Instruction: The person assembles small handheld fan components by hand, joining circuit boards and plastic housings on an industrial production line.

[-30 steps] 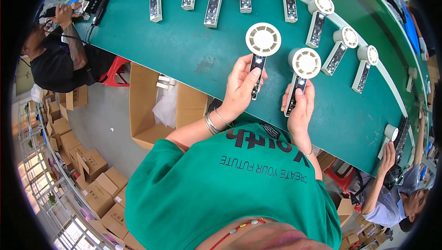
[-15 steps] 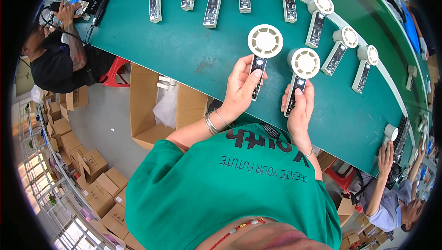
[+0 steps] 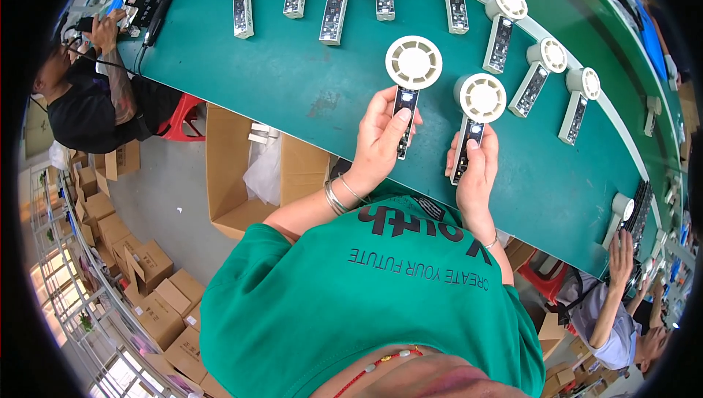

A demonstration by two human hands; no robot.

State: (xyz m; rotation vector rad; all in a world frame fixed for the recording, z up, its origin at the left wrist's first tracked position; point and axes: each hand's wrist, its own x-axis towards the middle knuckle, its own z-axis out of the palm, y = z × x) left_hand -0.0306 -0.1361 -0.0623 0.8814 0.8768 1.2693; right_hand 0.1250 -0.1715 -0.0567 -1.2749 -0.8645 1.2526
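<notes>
My left hand [image 3: 379, 138] is closed round the narrow handle of a white handheld fan [image 3: 414, 62], thumb on the dark circuit board set into its front. Its round, vented head points away from me. In my right hand [image 3: 479, 167] is a second handheld fan [image 3: 483, 98] of the same kind, gripped by its handle with the thumb on the board. Both are held side by side above the near edge of the green table [image 3: 293, 98]. Small white parts show at the top of each board.
Several like fans, one of them a handheld fan [image 3: 335, 13], lie in an arc along the table's far side. An open carton [image 3: 300, 171] with plastic bags stands at the left. Co-workers sit at both ends, near a red stool [image 3: 183, 120]. Cartons [image 3: 157, 314] fill the lower left.
The fan in my left hand has shifted slightly left and up; the right one has hardly moved. The right co-worker's hand has slid down from the fan near it.
</notes>
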